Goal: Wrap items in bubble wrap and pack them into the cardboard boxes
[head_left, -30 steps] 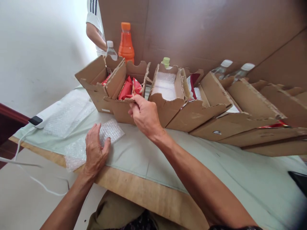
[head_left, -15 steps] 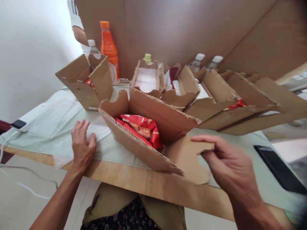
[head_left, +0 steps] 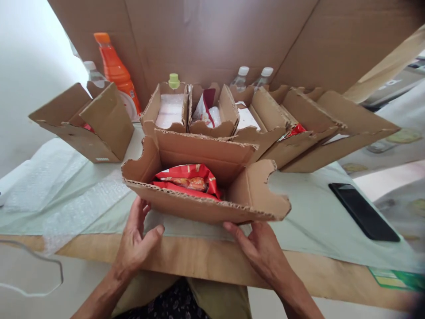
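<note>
An open cardboard box (head_left: 199, 212) stands near the table's front edge, with a red snack packet (head_left: 191, 179) lying inside. My left hand (head_left: 141, 241) is at the box's lower left corner, thumb and fingers apart, some fingertips hidden behind it. At the lower right of the box is my right hand (head_left: 260, 246), its thumb against the front bottom edge and its other fingers hidden under or behind the cardboard. The box's right end flap (head_left: 265, 188) stands up with a curved cut-out.
Several open boxes (head_left: 212, 130) with packets stand behind. Another box (head_left: 106, 128) and an orange bottle (head_left: 117, 73) are at left. Bubble wrap (head_left: 84, 206) lies left, a black phone (head_left: 363, 212) right. Clear bottles (head_left: 241, 79) stand at the back.
My right hand has let go of the right flap and moved down to the box's bottom edge. My left hand has moved right to the box. The flap now stands more upright and the view has shifted.
</note>
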Motion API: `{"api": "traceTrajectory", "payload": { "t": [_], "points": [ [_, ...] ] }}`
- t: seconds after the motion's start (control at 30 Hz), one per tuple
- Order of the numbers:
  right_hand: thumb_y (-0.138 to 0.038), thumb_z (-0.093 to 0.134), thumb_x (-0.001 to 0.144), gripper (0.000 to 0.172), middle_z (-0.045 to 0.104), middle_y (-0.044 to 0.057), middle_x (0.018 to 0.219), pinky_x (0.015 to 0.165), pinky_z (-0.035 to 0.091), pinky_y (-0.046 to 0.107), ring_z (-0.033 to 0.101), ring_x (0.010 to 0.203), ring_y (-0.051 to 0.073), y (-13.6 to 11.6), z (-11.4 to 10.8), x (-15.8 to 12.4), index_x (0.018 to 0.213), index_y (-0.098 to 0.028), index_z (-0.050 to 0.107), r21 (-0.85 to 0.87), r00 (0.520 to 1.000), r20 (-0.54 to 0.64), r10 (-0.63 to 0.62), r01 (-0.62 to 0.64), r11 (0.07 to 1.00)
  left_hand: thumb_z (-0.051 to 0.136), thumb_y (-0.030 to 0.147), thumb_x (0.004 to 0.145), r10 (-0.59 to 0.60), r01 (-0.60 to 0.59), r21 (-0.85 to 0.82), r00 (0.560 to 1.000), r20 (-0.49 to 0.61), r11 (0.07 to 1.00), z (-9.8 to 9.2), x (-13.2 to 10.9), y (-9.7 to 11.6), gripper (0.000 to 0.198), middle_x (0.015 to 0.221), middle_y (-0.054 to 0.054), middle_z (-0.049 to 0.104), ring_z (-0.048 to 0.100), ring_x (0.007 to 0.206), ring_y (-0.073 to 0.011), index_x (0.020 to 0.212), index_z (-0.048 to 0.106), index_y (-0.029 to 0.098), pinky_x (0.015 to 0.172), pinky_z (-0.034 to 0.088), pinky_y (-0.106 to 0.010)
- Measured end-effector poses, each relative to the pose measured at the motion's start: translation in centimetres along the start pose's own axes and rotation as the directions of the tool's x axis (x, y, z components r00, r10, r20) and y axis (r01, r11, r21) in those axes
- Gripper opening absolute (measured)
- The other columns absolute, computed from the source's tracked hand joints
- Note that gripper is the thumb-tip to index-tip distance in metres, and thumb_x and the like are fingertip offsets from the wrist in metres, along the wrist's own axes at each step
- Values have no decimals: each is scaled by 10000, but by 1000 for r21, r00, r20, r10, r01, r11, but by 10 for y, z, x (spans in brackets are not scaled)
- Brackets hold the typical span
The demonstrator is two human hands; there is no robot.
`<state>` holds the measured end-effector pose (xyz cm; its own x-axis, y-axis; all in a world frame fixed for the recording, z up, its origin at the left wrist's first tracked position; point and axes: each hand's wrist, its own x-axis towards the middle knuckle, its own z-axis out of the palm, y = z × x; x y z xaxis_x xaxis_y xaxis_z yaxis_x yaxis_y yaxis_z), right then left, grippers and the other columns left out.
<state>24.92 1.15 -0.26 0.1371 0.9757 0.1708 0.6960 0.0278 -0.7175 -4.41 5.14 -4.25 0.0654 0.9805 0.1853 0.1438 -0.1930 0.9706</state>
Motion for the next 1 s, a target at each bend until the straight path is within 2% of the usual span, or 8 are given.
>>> {"api": "traceTrajectory", "payload": {
  "t": [0.13,0.3,0.4,0.47,0.6,0.7,0.87,1.0],
  "points": [
    [-565,569,901,348,714,83,844,555,491,315,647,680,220,12,-3,28,942,-219,591,36,988,-138,76,-71,997,669,351,898,-11,14,-27,996,84,1000,26,16,5,873,1699,-116,340,308,1585,-357,1656,240,291,1298,260,-589],
    [-562,515,881,433,739,140,1003,713,567,426,715,819,290,45,11,32,1104,-195,569,15,980,-73,185,-184,983,645,402,907,-45,29,90,982,182,995,36,39,4,842,1667,-137,410,405,1532,-370,1650,274,267,1235,375,-593],
    [-566,505,906,573,716,211,1235,908,570,520,701,1105,359,58,27,9,1278,-138,585,-61,979,-133,154,-163,985,614,344,933,-5,-35,343,993,115,939,13,33,1,697,1649,-135,447,460,1493,-369,1594,403,282,1097,528,-541],
    [-558,524,920,642,669,222,1367,1001,543,542,645,1260,372,61,33,-6,1390,-122,563,-85,973,-193,126,-144,986,603,308,936,102,-120,541,993,64,832,-15,27,-3,560,1625,-137,475,443,1502,-367,1491,536,270,1099,522,-544],
    [-547,549,940,659,681,209,1369,850,595,464,681,1222,351,57,32,-15,1455,-137,567,-47,957,-226,180,-195,980,598,346,925,213,-56,838,974,-73,543,-81,22,-19,416,1499,-183,574,456,1463,-405,1309,667,202,1189,389,-636],
    [-542,597,925,650,700,206,1337,789,599,443,703,1174,349,55,30,-11,1437,-141,600,-42,956,-217,197,-211,977,568,362,918,156,72,895,975,-156,441,-114,27,-33,341,1309,-167,695,599,1276,-396,1170,726,196,1108,460,-607],
    [-463,611,950,479,725,174,1289,979,568,529,713,1136,318,49,28,-15,1309,-155,683,-11,942,-320,99,-109,994,504,315,936,203,46,861,964,-171,506,-126,32,-40,246,1101,-123,774,694,1069,-344,927,729,217,1004,531,-531],
    [-365,622,976,260,730,143,1292,1039,546,495,701,1185,292,26,30,-39,1139,-201,740,-12,904,-427,-18,14,1000,546,229,961,339,-131,767,934,-118,628,-103,11,-21,158,1114,-84,777,729,1061,-284,1014,695,227,967,573,-458]
  ]
}}
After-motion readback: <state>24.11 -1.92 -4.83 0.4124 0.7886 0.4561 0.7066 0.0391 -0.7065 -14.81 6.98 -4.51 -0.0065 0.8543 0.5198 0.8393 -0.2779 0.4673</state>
